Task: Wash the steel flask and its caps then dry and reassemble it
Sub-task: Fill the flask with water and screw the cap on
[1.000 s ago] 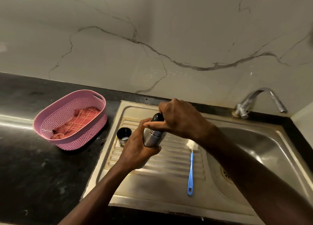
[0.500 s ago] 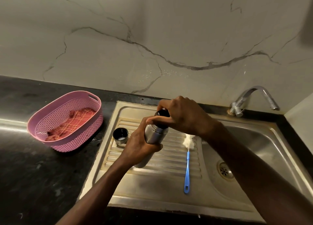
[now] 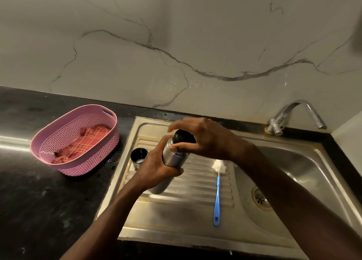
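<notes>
The steel flask [image 3: 172,157] stands tilted on the ribbed drainboard [image 3: 195,183], with my left hand [image 3: 156,167] wrapped round its body. On its neck sits the black inner cap [image 3: 183,137]. My right hand [image 3: 203,138] is over that cap, thumb and fingers curled round it, the index finger lifted. The steel outer cap [image 3: 138,156] rests mouth up on the drainboard, just left of the flask.
A blue-handled bottle brush [image 3: 217,193] lies on the drainboard right of the flask. The sink basin [image 3: 305,173] with its drain and the tap [image 3: 293,112] are at right. A pink basket [image 3: 49,140] holding a red checked cloth [image 3: 86,142] sits on the black counter at left.
My right hand has turned on the black cap and its index finger has lifted. The flask stays in my left hand in about the same place.
</notes>
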